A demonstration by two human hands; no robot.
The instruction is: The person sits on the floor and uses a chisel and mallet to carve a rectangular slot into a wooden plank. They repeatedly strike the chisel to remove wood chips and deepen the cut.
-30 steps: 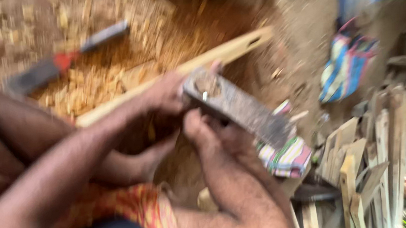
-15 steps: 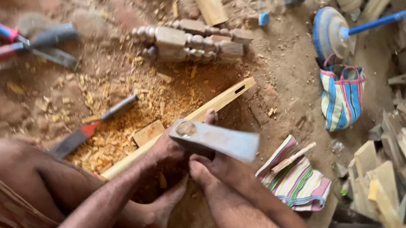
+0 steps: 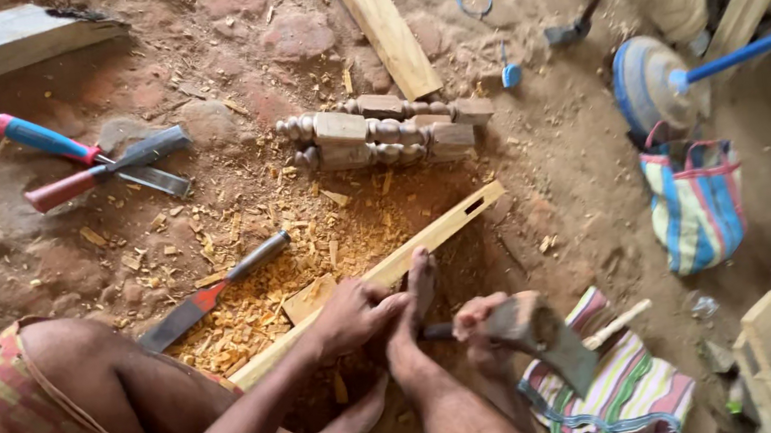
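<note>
Ground (image 3: 579, 148): bare red earth, strewn with wood chips (image 3: 295, 264).
Slat (image 3: 382, 274): I see a long pale wooden strip, its long axis running from lower left to upper right, a slot near the far end.
Turned pieces (image 3: 377, 136): carved spindles, well apart beyond the slat.
Hatchet (image 3: 551, 337): its head lies right of the slat, just beside it.
Right hand (image 3: 485, 325): closed around the hatchet handle.
Left hand (image 3: 353, 313): nearer hand, pressed on the slat; I cannot tell what it grips.
Chisel (image 3: 213, 297): lying left of the slat.
</note>
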